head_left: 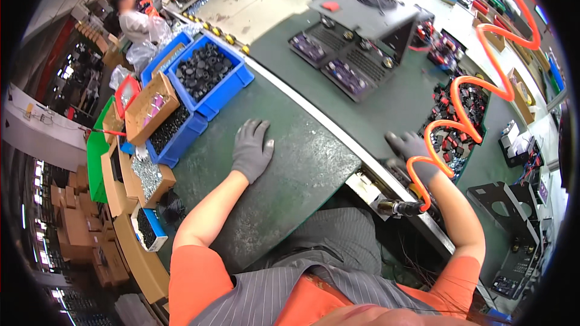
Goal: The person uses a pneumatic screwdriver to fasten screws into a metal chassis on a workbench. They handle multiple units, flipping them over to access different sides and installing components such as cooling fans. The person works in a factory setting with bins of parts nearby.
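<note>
My left hand (252,151), in a grey glove, lies flat on the worn dark green worktop (290,163) with its fingers stretched out and nothing in them. My right hand (417,151), also gloved in grey, is over the metal rail beside the worktop. Its visible fingers are apart and point left; the coiled orange air hose (465,124) crosses in front and hides part of it. Close below that hand, a dark cylindrical tool (399,207) hangs at the hose's end. Right of the hand lies a pile of small black and red parts (456,115).
Blue bins (211,105) of black parts stand at the left, beside cardboard boxes (138,122) with purple pieces and metal screws. Beyond the rail sits a black metal housing (362,54) with circuit boards. A black bracket (510,217) lies far right. Another person (134,21) is at the upper left.
</note>
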Demonstrator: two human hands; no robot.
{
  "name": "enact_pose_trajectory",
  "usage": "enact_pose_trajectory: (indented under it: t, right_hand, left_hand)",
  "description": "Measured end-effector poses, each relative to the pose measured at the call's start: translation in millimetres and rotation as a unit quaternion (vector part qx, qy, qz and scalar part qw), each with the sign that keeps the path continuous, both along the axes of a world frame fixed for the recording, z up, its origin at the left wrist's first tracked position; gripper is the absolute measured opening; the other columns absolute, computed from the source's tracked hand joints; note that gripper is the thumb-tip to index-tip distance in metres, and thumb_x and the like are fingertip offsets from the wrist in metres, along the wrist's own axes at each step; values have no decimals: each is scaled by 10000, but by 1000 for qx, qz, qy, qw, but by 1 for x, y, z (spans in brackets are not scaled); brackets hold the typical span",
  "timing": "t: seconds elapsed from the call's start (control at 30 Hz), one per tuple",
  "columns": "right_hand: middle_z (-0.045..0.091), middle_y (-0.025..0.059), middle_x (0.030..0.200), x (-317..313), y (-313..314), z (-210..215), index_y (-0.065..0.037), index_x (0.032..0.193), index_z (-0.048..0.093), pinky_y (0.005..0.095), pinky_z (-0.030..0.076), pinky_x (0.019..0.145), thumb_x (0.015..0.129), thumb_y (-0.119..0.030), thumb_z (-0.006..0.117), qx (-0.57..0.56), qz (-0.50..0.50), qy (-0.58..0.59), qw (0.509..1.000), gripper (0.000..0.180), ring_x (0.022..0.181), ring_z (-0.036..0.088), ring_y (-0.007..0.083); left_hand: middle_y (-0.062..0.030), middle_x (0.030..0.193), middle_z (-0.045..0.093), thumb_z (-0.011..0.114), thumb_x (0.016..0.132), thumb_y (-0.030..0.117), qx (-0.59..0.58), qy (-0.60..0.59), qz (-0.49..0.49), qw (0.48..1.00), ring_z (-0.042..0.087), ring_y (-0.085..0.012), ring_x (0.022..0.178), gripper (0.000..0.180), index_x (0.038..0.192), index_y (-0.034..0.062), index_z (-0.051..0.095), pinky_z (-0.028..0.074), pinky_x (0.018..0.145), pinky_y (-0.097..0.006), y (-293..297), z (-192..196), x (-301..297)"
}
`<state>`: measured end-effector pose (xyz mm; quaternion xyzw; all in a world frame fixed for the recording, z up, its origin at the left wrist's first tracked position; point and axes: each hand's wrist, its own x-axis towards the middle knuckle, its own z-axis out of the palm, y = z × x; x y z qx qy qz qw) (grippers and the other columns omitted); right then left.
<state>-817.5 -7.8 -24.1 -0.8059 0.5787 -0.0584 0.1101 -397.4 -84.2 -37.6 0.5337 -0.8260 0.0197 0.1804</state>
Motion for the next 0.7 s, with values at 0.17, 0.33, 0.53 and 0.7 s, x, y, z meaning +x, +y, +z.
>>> enact_pose_trajectory:
  t: [0.17, 0.33, 0.53, 0.7]
  right_hand:
    - [528, 200, 1077, 75, -102, -13, -48, 1314, 432, 447, 433, 862, 873, -416, 554, -91, 57, -72, 992, 588, 1029, 502, 366]
    - [330, 189, 1439, 130, -172, -24, -56, 1434, 294, 489, 194, 1121, 921, -549, 387, -70, 101, -21, 992, 717, 1365, 226, 401]
    - [305, 170, 1474, 98, -160, -7, -166, 1416, 358, 499, 191, 1122, 889, -594, 419, -106, 76, 5, 991, 682, 1377, 219, 401]
    - [350, 194, 1438, -11, -146, -19, -200, 1400, 386, 469, 282, 1085, 867, -567, 497, -113, -102, 17, 988, 656, 1349, 276, 396]
  left_hand:
    - [-184, 1266, 492, 548, 808, 263, -8, 21, -8, 1000, 399, -377, 1235, 458, 1228, 83, 510, 286, 1059, -481, -8, -9, 3]
    - [-156, 1292, 490, 561, 813, 263, 17, 32, -8, 999, 402, -351, 1246, 447, 1232, 111, 533, 299, 1058, -455, -13, -7, 2]
    - [-140, 1289, 496, 563, 814, 262, 24, 40, 9, 999, 408, -336, 1247, 430, 1219, 118, 543, 303, 1059, -442, -11, -3, 3]
    - [-120, 1279, 505, 562, 809, 256, 14, 39, 23, 999, 410, -322, 1249, 411, 1200, 129, 553, 310, 1053, -438, -9, -4, 2]
